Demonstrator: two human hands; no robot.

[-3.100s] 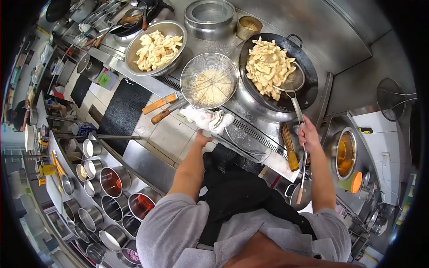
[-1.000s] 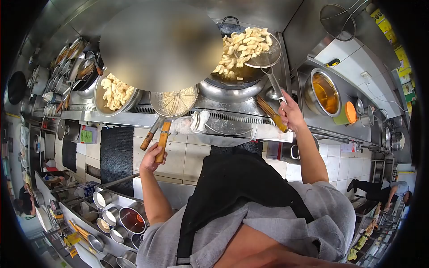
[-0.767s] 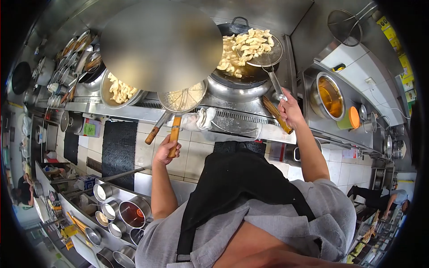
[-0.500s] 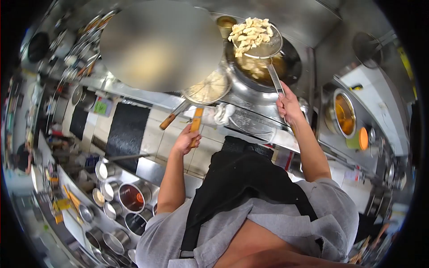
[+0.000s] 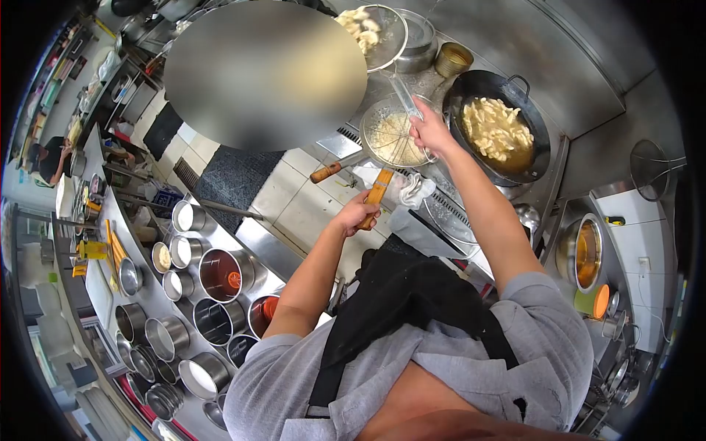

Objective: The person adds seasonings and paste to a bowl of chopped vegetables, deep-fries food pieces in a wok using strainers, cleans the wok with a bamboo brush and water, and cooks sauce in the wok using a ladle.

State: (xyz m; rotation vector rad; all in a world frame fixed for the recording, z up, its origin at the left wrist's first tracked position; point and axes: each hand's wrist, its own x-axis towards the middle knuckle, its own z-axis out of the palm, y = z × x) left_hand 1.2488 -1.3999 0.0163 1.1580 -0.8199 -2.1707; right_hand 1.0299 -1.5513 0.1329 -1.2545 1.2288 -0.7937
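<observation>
Skimmer (image 5: 389, 48): at your twelve o'clock, carrying pale pieces (image 5: 359, 28).
Right hand (image 5: 432, 132): you clasp its metal handle (image 5: 402, 92).
Left hand (image 5: 358, 213): you grip a wooden handle (image 5: 379, 187).
Spill risk: jerking or tilting the loaded mesh could drop pieces.

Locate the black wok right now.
The head view shows the black wok at upper right, the metal can by its upper-left rim and the right hand to its left.
</observation>
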